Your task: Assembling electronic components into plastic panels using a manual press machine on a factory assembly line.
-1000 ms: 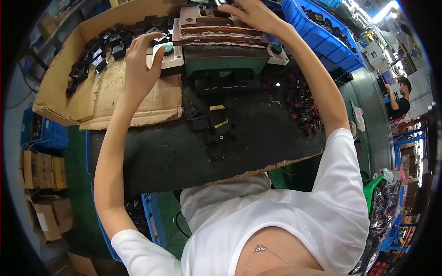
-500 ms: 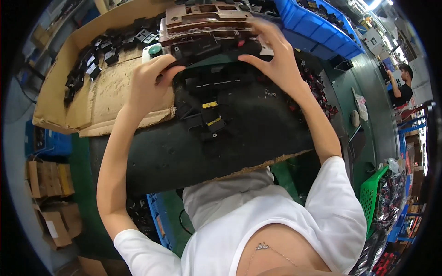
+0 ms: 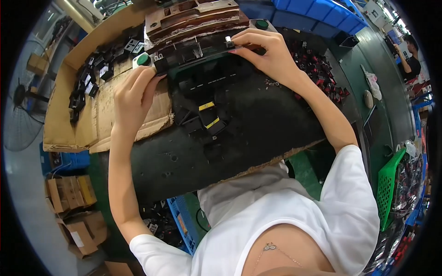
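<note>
A long black plastic part (image 3: 184,54) lies crosswise at the front of a copper-brown machine block (image 3: 193,23), with upright metal pins along it. My left hand (image 3: 133,94) is closed at its left end, thumb and fingers pinched together. At the other end, my right hand (image 3: 271,55) pinches between thumb and forefinger, beside a small piece with a shiny silver top (image 3: 229,42). My fingers partly hide both ends of the part. Below it is a dark bar with small white print (image 3: 212,81), and nearer me several black plastic pieces (image 3: 207,120) with yellow labels.
Green buttons (image 3: 143,60) flank the block. An open cardboard box (image 3: 103,126) with black parts stands left. At right lie small red-and-black parts (image 3: 317,73); behind them are blue bins (image 3: 317,14). A green basket (image 3: 391,184) stands far right, where another person (image 3: 407,57) sits.
The black part, tilted in my hands before, now lies along the front of the block. My right hand has come down from above the block to the part's right end. The view has shifted.
</note>
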The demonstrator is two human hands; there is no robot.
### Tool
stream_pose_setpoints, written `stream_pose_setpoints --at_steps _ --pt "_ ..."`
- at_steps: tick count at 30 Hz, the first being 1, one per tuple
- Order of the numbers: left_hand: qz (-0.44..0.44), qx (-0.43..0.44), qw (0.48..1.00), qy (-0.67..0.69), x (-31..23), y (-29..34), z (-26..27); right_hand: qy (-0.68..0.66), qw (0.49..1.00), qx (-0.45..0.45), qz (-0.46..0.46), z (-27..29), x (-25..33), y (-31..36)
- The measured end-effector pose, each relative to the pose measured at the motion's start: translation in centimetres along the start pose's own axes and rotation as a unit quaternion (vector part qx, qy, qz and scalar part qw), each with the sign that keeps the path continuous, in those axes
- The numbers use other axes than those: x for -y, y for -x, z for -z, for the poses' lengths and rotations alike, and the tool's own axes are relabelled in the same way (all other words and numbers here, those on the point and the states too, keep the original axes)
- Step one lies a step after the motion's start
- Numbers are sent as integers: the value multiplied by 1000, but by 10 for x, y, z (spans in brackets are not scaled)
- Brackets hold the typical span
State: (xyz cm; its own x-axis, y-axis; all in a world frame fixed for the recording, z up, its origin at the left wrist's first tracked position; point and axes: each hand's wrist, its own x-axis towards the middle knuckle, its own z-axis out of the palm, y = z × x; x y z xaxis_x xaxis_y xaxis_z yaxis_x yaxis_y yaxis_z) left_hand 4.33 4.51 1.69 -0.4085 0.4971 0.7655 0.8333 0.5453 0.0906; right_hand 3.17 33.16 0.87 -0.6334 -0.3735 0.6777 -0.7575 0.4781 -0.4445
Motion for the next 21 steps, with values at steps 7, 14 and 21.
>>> stream_pose_setpoints --at_steps 7,14,21 --pt "175 61 976 114 -1 -6 6 11 999 40 -17 1 1 1" --pt "522 19 651 551 2 -12 17 -465 781 138 -393 8 30 -4" --pt "557 -16 561 612 15 2 13 -595 638 84 -481 1 37 -4"
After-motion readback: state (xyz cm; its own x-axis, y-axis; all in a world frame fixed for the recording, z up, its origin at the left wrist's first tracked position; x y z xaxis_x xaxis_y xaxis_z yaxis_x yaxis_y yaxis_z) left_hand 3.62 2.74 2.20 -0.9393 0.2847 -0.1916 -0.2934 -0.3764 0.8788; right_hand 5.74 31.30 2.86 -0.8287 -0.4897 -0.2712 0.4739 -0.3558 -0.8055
